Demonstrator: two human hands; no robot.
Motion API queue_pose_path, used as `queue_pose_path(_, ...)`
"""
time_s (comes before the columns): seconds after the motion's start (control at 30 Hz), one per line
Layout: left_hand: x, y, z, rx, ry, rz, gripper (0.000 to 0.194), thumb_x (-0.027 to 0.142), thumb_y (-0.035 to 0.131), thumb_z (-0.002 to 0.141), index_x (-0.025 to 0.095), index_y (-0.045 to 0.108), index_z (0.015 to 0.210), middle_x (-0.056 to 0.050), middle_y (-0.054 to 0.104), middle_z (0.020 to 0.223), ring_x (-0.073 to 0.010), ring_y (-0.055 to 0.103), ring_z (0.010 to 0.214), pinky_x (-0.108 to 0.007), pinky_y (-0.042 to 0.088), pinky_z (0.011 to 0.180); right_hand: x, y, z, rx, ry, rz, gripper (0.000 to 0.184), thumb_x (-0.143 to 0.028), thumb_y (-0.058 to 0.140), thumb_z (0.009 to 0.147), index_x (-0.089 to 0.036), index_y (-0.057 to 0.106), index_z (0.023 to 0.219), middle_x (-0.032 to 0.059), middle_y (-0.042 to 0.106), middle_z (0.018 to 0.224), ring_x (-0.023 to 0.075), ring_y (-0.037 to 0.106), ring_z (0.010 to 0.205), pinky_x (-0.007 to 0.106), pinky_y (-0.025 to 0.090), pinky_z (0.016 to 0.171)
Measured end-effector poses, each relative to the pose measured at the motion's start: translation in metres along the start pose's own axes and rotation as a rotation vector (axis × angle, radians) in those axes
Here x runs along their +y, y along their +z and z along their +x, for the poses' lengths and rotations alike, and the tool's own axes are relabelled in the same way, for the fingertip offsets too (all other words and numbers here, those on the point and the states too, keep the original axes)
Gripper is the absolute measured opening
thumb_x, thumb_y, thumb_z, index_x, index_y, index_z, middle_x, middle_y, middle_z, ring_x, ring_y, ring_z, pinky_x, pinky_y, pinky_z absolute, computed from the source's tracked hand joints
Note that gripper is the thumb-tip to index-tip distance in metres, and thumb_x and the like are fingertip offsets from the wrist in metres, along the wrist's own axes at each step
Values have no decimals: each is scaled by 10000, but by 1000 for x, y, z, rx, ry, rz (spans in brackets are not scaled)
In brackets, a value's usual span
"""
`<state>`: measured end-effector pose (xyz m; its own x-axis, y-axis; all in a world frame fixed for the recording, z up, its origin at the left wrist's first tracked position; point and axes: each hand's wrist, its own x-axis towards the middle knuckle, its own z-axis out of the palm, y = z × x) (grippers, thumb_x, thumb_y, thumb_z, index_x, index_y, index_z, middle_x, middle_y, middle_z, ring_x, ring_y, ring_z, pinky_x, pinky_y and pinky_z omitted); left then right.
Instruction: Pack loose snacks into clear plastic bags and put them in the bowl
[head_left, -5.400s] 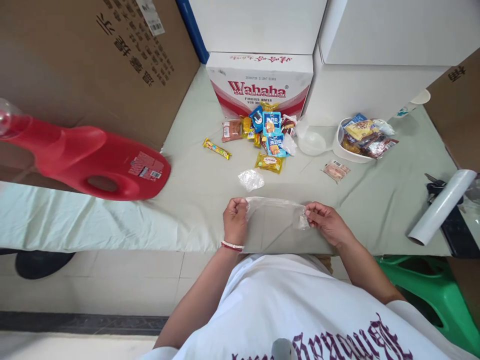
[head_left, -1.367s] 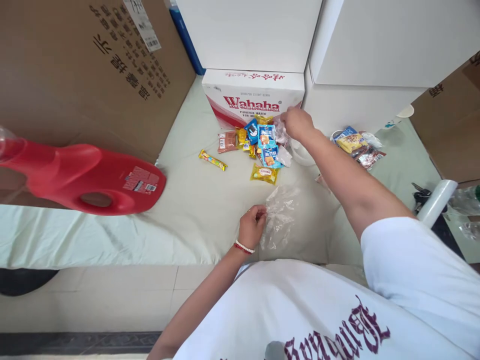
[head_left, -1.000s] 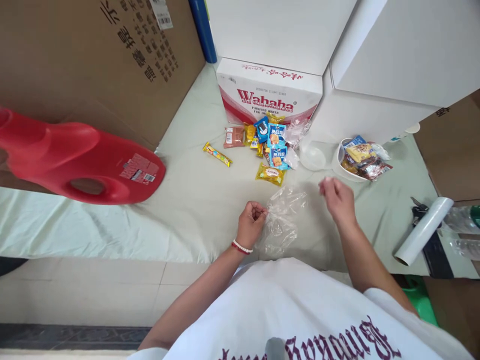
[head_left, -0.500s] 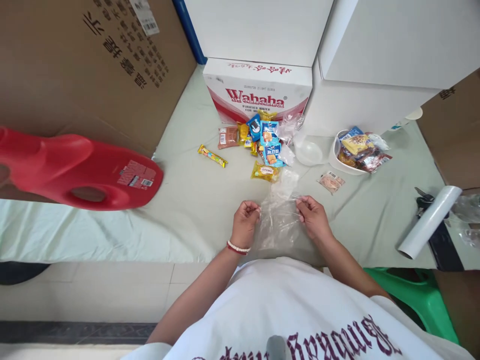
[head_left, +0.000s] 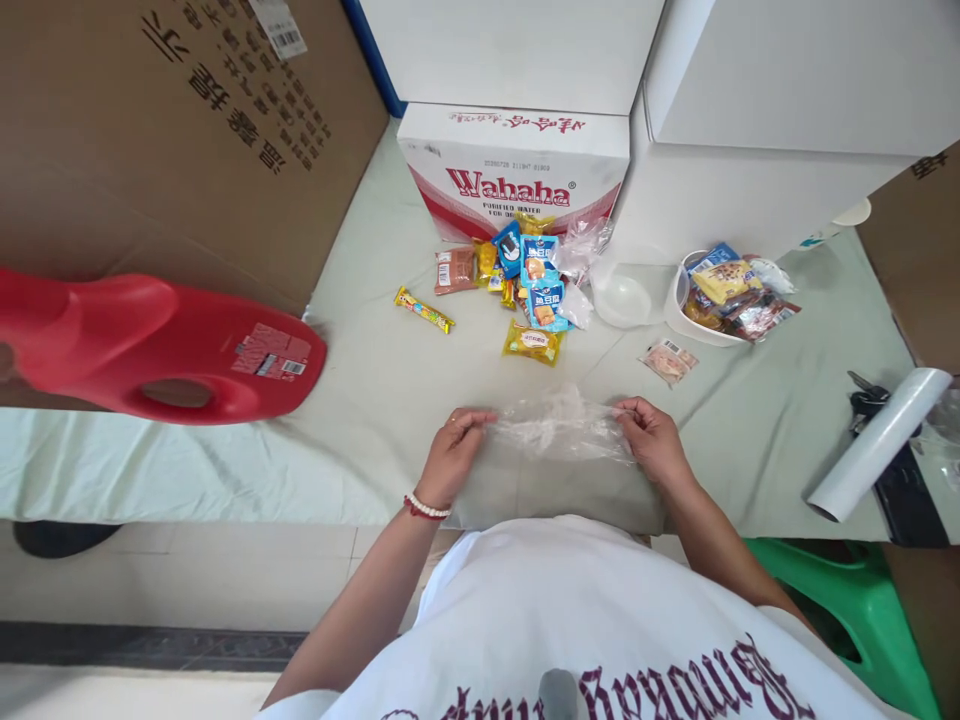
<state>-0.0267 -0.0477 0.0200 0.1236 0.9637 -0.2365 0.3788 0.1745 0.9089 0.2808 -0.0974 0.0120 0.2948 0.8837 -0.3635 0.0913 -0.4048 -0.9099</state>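
Note:
A thin clear plastic bag (head_left: 559,425) is stretched sideways above the near part of the covered table. My left hand (head_left: 456,450), with a beaded bracelet at the wrist, pinches its left end. My right hand (head_left: 651,435) pinches the right end. Just beyond the bag lies a yellow snack packet (head_left: 532,342). Behind that packet is a heap of small wrapped snacks (head_left: 541,270), with crumpled clear plastic (head_left: 585,245) at its right side. A yellow snack stick (head_left: 424,310) lies to the left, and a pinkish packet (head_left: 669,362) to the right.
A white bowl of snack packets (head_left: 705,330) and a translucent bowl (head_left: 624,298) stand right of the heap. A Wahaha carton (head_left: 517,170) is behind. At left lies a red jug (head_left: 165,350); at right, a white roll (head_left: 879,445) and keys (head_left: 866,395). A green stool (head_left: 862,610) stands below.
My right hand reached to the heap and left crumpled clear plastic there, then came back to the bag. Over the last half second my hands spread apart, pulling the bag wide.

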Motion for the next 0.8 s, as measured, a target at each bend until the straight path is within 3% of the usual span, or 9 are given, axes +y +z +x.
queue_pose_path(0.1,18,12,19,32,48,71,491,454,591,866,195,629,1280,-113,660,1240,-242,623,1135,-374,504,938,-3,3,-1,-27,-82,-52,312,-527,674,817,-218,650,847,-54,506,577,113,377,475,250,299,458)
queue_pose_path(0.17,30,25,35,-41,91,159,723,498,751,735,182,569,1359,-115,670,1217,-247,644,1054,-361,512,875,-6,4,-1,-47,-136,-89,314,-526,666,837,-212,663,858,-47,510,605,112,380,503,247,301,480)
queue_pose_path(0.27,38,41,54,-307,86,208,549,493,794,667,171,695,1101,-1,668,795,-170,592,707,-289,459,671,-6,-1,-2,-63,-184,-131,322,-527,659,858,-206,678,877,-43,506,627,110,395,534,240,305,506)
queue_pose_path(0.33,34,43,61,-350,62,153,366,531,695,752,173,690,826,48,532,604,-124,476,588,-256,384,595,-3,-6,-3,-52,-166,-131,346,-546,666,849,-202,681,880,-47,495,613,110,402,532,238,312,507)
queue_pose_path(0.4,25,39,65,-207,39,38,396,567,608,806,178,640,741,55,476,590,-110,419,581,-243,349,580,2,-11,-4,-32,-107,-107,381,-577,677,825,-199,672,875,-54,487,583,108,393,505,237,311,488)
queue_pose_path(0.57,4,16,69,321,-54,-50,333,497,593,826,178,613,920,51,471,663,-123,429,604,-254,394,615,19,-15,-3,-1,4,-94,402,-596,677,811,-196,653,843,-51,518,569,106,389,466,237,308,458)
queue_pose_path(0.67,8,15,52,692,144,176,390,379,645,818,152,569,1126,-47,591,912,-186,559,818,-333,474,784,22,-12,0,17,18,-117,376,-577,649,844,-201,651,853,-53,522,576,106,394,469,235,313,462)
queue_pose_path(0.73,14,22,34,724,394,375,334,311,622,861,153,573,1151,-118,618,1063,-237,584,1007,-399,466,910,19,-9,2,12,17,-128,367,-570,626,861,-204,638,835,-53,519,570,108,399,471,234,316,463)
queue_pose_path(0.8,17,31,16,428,634,564,211,261,565,921,187,617,1112,-117,662,1078,-251,602,1090,-433,436,993,16,-8,2,-13,32,-138,378,-573,585,879,-205,619,803,-48,518,550,114,406,466,237,317,457)
